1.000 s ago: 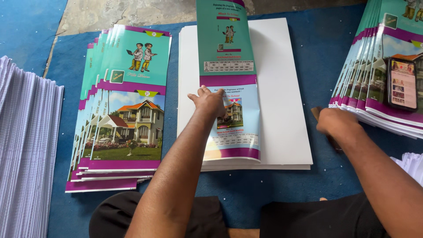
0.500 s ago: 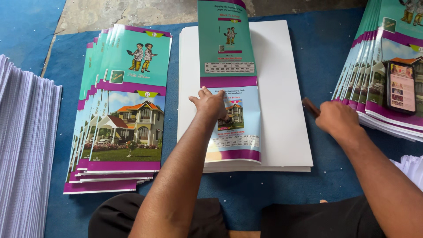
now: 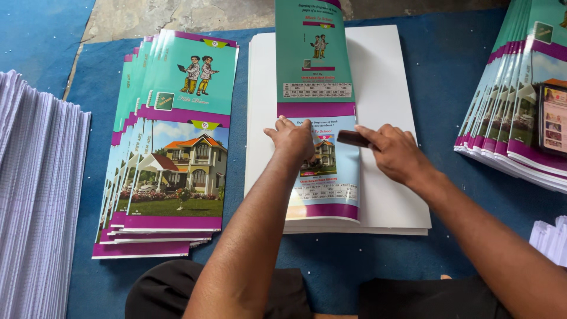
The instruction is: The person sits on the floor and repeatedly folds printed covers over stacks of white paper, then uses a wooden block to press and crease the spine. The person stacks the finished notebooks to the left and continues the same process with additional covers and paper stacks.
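Step in hand, by the look of it: pressing down a printed cover sheet (image 3: 322, 147) on the white paper stack (image 3: 387, 77) at centre. The sheet is a long teal, purple and pale-blue strip with a house picture; it runs from the far edge of view to the near edge of the stack, a bit left of the stack's middle.

Left hand (image 3: 292, 139) lies flat on the sheet, fingers together and spread forward, clamped on nothing, just pinning the paper. Right hand (image 3: 396, 153) is closed around a small dark tool (image 3: 353, 138), thumb and fingers gripping it; the tool's tip touches the sheet just right of the left hand, near the purple band across the middle.

Judgement: next move calls for the left hand to hold the sheet steady while the tool rubs along the band w/o skewing the sheet off the stack's edges.

No real containers here, only stacks on the blue mat (image 3: 100, 59):
- left: fanned pile of finished covers (image 3: 177, 159), same house picture, approx. 6 or more overlapped
- far left: tall pile of white ruled pages (image 3: 35, 177)
- right: another fanned pile of covers (image 3: 514, 100) w/ a phone (image 3: 553, 118) lying on top
- near right corner: bit of white paper (image 3: 549, 239), partly cut off.
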